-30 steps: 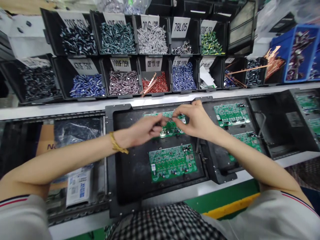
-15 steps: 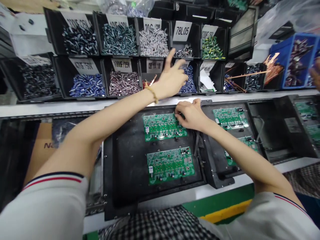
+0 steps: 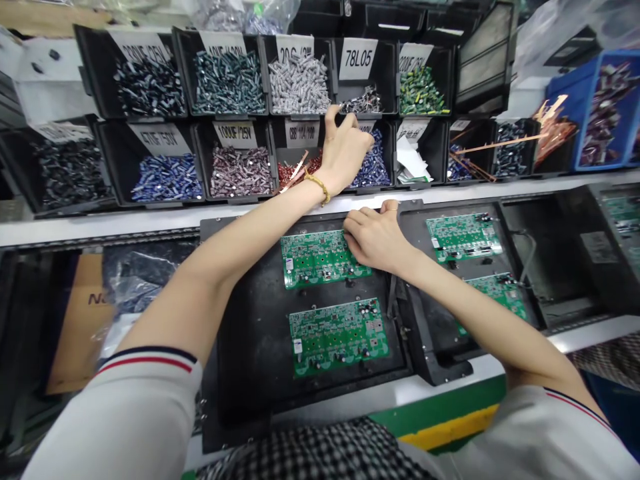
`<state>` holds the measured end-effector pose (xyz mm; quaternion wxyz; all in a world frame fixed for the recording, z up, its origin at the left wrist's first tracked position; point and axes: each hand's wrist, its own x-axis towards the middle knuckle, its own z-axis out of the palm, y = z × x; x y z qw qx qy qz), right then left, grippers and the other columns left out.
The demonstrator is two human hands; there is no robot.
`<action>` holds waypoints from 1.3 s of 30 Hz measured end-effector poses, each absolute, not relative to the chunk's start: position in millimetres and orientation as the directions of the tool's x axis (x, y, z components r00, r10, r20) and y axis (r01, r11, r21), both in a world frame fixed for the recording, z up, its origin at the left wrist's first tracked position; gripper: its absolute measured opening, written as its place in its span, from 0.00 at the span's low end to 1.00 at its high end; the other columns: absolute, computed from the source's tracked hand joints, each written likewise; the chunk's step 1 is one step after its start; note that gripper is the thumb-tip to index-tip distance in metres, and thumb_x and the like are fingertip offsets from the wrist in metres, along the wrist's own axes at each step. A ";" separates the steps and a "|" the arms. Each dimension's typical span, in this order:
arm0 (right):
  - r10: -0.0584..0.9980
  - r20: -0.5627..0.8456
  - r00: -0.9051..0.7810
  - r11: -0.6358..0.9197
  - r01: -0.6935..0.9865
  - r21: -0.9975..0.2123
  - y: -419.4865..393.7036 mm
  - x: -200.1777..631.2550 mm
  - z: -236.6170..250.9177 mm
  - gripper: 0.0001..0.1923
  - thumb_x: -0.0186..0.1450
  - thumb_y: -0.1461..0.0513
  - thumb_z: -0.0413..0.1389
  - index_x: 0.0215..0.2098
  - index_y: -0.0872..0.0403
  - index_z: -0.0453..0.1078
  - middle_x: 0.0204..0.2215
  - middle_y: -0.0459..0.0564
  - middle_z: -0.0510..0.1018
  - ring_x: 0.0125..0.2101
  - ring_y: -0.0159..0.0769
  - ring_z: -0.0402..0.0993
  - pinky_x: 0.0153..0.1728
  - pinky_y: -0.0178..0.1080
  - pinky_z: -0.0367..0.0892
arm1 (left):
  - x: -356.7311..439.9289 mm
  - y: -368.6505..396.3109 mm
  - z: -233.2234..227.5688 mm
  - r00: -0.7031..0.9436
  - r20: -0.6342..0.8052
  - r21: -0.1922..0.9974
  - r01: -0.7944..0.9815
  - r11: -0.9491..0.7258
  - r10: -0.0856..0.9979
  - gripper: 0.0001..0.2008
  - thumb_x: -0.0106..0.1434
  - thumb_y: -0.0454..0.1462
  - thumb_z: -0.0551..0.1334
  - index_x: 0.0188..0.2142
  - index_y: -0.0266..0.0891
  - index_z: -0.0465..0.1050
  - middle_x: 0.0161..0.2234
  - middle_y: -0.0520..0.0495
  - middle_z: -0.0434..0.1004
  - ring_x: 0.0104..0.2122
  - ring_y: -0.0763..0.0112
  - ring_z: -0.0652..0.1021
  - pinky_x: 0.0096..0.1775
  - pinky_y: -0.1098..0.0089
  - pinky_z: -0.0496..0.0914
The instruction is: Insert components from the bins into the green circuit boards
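My left hand (image 3: 344, 148) reaches up to the black parts bins, its fingers curled at the lip of the bin labelled 78L05 (image 3: 364, 100); what it pinches is hidden. My right hand (image 3: 376, 237) rests with bent fingers on the right end of the upper green circuit board (image 3: 315, 257), pressing on it. A second green circuit board (image 3: 336, 335) lies below it in the same black carrier tray (image 3: 250, 320).
Two rows of black bins hold capacitors and other parts, such as blue ones (image 3: 167, 178) and silver ones (image 3: 297, 83). Another carrier (image 3: 453, 307) with two boards sits to the right. A blue bin (image 3: 595, 107) stands at far right. A cardboard box (image 3: 83, 320) lies left.
My left hand left the upper board, rose to the bins and curled its fingers at the 78L05 bin. My right hand stayed on the board's right end.
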<state>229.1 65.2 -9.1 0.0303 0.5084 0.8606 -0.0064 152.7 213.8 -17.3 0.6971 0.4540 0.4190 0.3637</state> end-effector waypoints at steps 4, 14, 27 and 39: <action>0.884 -0.041 -0.467 0.467 0.884 0.009 60.8 229.1 -12.3 0.11 0.64 0.64 0.43 0.34 0.56 0.67 0.37 0.55 0.75 0.38 0.44 0.65 0.38 0.46 0.45 | 140.5 193.7 -0.1 0.392 0.134 0.982 -0.174 -0.070 0.910 0.05 0.61 0.33 0.60 0.28 0.40 0.72 0.29 0.48 0.68 0.43 0.67 0.66 0.40 0.72 0.60; 0.967 0.184 -0.177 0.253 0.764 -0.593 53.6 239.3 13.4 0.12 0.66 0.59 0.48 0.30 0.54 0.69 0.31 0.48 0.79 0.34 0.35 0.72 0.37 0.40 0.53 | 58.4 75.3 5.9 0.514 -0.674 0.458 -0.273 0.846 0.531 0.13 0.68 0.34 0.53 0.30 0.29 0.72 0.22 0.51 0.68 0.18 0.85 0.66 0.21 0.83 0.61; 0.928 0.109 -0.356 0.373 0.895 -0.246 51.5 238.0 25.3 0.10 0.64 0.62 0.47 0.34 0.54 0.70 0.35 0.48 0.77 0.34 0.38 0.69 0.40 0.44 0.45 | 60.1 70.3 15.1 0.479 -0.714 0.394 -0.328 0.859 0.510 0.17 0.68 0.29 0.50 0.27 0.29 0.73 0.25 0.45 0.73 0.24 0.81 0.72 0.29 0.82 0.68; 0.890 -0.046 -0.453 0.430 0.869 -0.244 79.4 261.2 -9.1 0.10 0.63 0.62 0.46 0.33 0.53 0.69 0.36 0.46 0.76 0.38 0.39 0.68 0.37 0.42 0.43 | 57.1 58.6 0.9 0.569 -0.679 0.523 -0.071 0.850 0.465 0.06 0.62 0.30 0.60 0.31 0.30 0.76 0.25 0.49 0.70 0.20 0.84 0.67 0.24 0.80 0.61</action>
